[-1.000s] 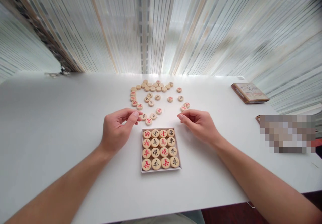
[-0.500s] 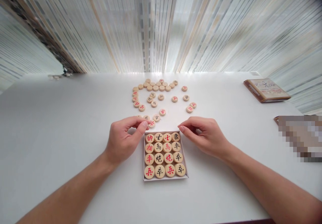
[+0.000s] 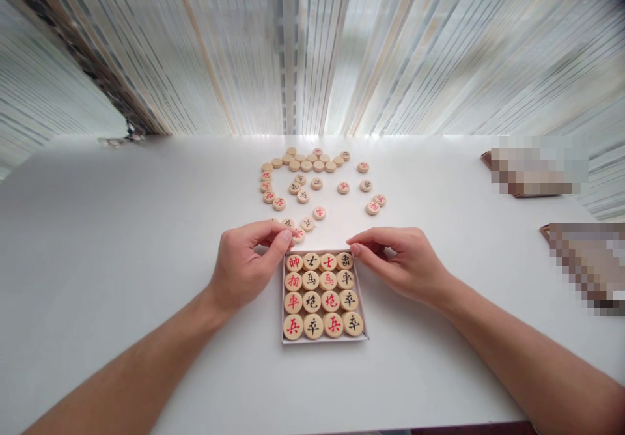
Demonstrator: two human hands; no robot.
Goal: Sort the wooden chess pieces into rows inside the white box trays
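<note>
A shallow white tray (image 3: pixel 324 340) lies on the white table (image 3: pixel 122 239) in front of me, filled with round wooden chess pieces (image 3: pixel 322 292) marked in red and black characters. My left hand (image 3: pixel 244 269) is curled in a pinch at the tray's far left corner, thumb and forefinger closed on the rim. My right hand (image 3: pixel 405 262) pinches the far right corner in the same way. Just beyond the tray, several loose pieces (image 3: pixel 312 184) are laid out in a heart-like outline.
Two pixelated flat objects sit at the table's right side, one far (image 3: pixel 537 165) and one nearer (image 3: pixel 586 262). A striped translucent wall (image 3: pixel 312 51) rises behind the table's far edge. The near edge of the table runs just below my forearms.
Both hands came down and towards me from among the loose pieces to the tray's far corners. The view shifted a little, so the tray sits lower and further right.
</note>
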